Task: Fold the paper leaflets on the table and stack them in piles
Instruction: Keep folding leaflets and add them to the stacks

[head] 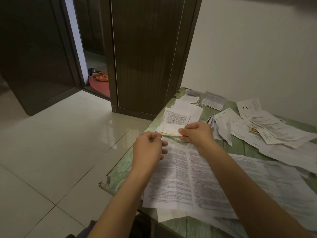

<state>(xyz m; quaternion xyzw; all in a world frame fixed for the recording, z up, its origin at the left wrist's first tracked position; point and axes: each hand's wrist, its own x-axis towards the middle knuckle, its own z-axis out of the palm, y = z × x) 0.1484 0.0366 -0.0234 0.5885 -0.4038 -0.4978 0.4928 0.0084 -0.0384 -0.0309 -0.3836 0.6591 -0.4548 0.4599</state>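
Large unfolded leaflet lies flat on green table under both forearms. Right hand pinches folded leaflet by its right edge, near table's left side. Left hand just beside it, fingers curled, can't tell if holding anything. Folded stacks at far end, loose sheets to the right.

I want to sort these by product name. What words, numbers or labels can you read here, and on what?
No text is legible.
Large open leaflet: dense print, blurred.
Folded leaflet pinched by the right hand: no readable print.
Printed sheet behind it: characters too small.
Loose sheets on the right: headings too small.
Folded piles at the far edge: too small.
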